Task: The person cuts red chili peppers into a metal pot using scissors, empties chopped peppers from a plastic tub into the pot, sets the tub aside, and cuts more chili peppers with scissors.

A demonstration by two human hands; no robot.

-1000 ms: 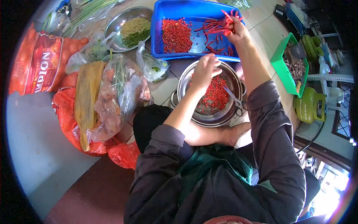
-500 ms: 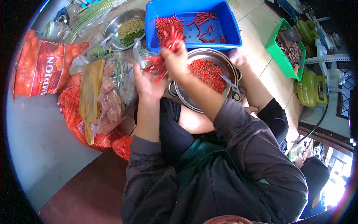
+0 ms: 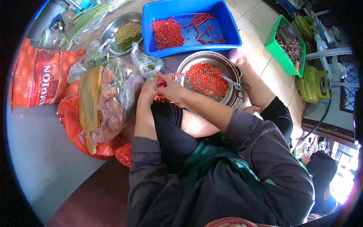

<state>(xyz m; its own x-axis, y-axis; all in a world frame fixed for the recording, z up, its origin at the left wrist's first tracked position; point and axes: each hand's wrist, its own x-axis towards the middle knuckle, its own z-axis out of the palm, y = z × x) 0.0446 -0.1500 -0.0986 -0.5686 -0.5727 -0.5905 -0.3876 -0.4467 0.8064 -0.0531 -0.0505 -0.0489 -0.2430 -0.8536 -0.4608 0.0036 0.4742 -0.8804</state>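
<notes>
Close together over my bent knee, both hands are closed round a bunch of long red chillies point(image 3: 160, 81). My left hand point(image 3: 149, 88) wraps it from the left side. My right hand point(image 3: 171, 90) grips it from the right, with a red tip sticking out above the knuckles. Most of the bunch is hidden by my fingers. Just right of my hands stands a steel pot point(image 3: 183, 67) with cut red chilli pieces point(image 3: 206, 80) in it. Scissors point(image 3: 238, 86) rest across the pot's right rim, blades pointing inward.
Behind the pot, a blue basin point(image 3: 193, 48) holds small red chillies and several long ones. A steel bowl point(image 3: 109, 32) contains green and tan bits. On my left lie a wooden cutting board point(image 3: 90, 102), plastic bags and a red mesh sack point(image 3: 47, 77). A green crate point(image 3: 272, 41) and gas cylinder point(image 3: 313, 85) stand right.
My hands have come down from beside the blue basin towards my knee and drawn together. The raised bunch of chillies is now mostly covered by my fingers.
</notes>
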